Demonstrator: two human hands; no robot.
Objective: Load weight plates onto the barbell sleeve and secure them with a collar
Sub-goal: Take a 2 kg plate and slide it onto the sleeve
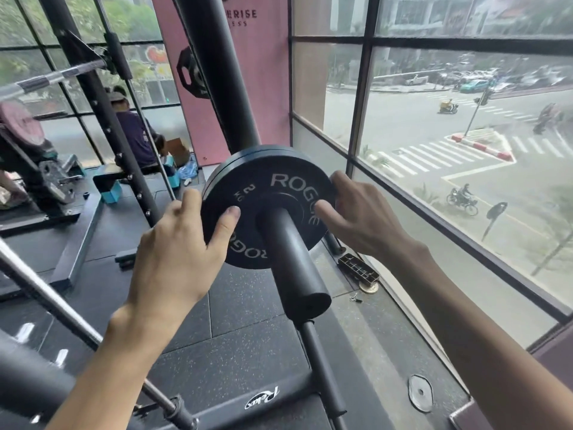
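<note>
Now both hands, left hand (pixel 183 243) and right hand (pixel 356 218), grasp the small plate (pixel 248 193) by its rim; it seems light, rigid.

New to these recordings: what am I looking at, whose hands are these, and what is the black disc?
One picture, from a wide-angle camera worn on a person's head, looking down at their own bare hands in a gym. The left hand and right hand grip a black weight plate, marked ROGUE, at opposite edges, thumbs on its face. It sits on the barbell sleeve, the thick dark bar end pointing toward the camera. A second plate shows just behind. No collar is on the sleeve. Below is rubber flooring; a window is on the right.
</note>
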